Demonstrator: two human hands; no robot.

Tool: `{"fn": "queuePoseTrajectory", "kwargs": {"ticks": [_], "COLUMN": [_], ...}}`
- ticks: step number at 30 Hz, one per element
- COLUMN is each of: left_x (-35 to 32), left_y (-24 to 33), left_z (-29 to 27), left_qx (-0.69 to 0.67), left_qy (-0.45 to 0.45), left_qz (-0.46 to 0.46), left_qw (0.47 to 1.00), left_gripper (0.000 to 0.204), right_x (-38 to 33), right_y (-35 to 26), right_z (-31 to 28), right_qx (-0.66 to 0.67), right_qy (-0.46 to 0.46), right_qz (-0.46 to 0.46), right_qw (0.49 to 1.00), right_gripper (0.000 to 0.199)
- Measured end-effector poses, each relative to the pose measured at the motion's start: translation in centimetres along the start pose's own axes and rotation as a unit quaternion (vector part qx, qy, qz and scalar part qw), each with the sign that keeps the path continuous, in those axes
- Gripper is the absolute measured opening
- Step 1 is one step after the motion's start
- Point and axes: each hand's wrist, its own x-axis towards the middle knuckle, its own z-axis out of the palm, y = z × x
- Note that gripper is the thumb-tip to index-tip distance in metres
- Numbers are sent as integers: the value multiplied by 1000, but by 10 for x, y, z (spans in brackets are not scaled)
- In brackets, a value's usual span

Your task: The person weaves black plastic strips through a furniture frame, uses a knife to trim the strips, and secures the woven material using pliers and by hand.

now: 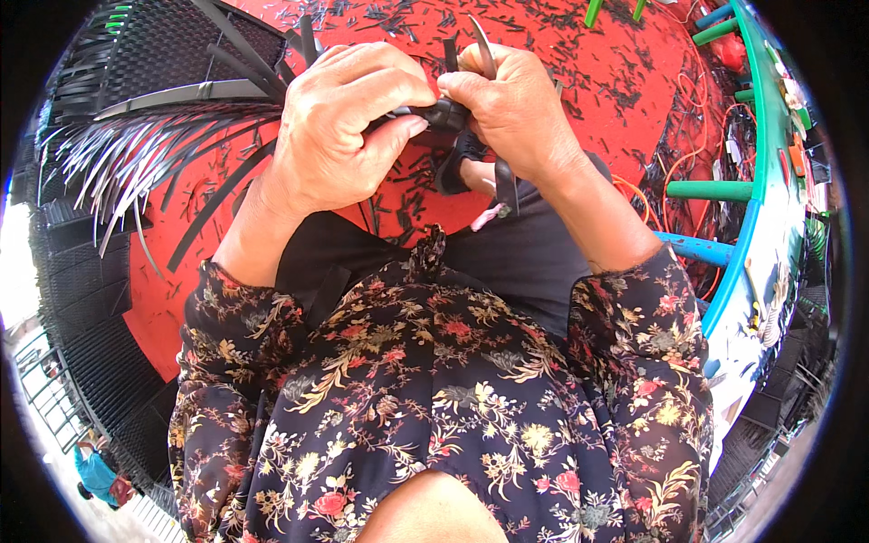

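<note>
Above the lap, at twelve o'clock, left hand (339,127) and right hand (511,109) pinch black strips (444,116), mid-weave seemingly; tightening the crossing likely needs firm pulling.

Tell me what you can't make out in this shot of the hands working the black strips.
- Head view: the joint between the black strips is hidden by the left hand and right hand.
- Head view: the black woven panel is cut off by the dark lens rim.
- Head view: the black scraps on the red floor are too small to tell apart.
</note>
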Motion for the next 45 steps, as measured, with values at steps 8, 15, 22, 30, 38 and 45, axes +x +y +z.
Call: {"fn": "queuePoseTrajectory", "kwargs": {"ticks": [8, 15, 22, 30, 38, 45], "left_x": [-4, -21, -22, -90, -86, -83], "left_y": [15, 37, 50, 38, 27, 21], "left_z": [-27, -29, -36, -23, -6, 12], "left_qx": [-113, -81, -20, -68, -46, 13], "left_qy": [-120, -148, -227, -167, -220, -188], "left_qz": [-247, -328, -387, -417, -455, -376], "left_qw": [955, 930, 894, 891, 862, 907], "left_gripper": [6, 5, 12, 17, 19, 15], "right_x": [-15, -39, -50, -60, -56, -84], "right_y": [3, 12, 10, 39, 50, 56], "right_z": [24, 58, 63, 105, 99, 73], "right_qx": [78, 137, 190, 180, 283, 375], "right_qy": [-8, -19, -69, -97, -107, -18], "right_qz": [9, 23, 51, 94, 157, 79], "right_qw": [997, 990, 978, 974, 940, 924], "right_gripper": [24, 22, 19, 20, 19, 54]}}
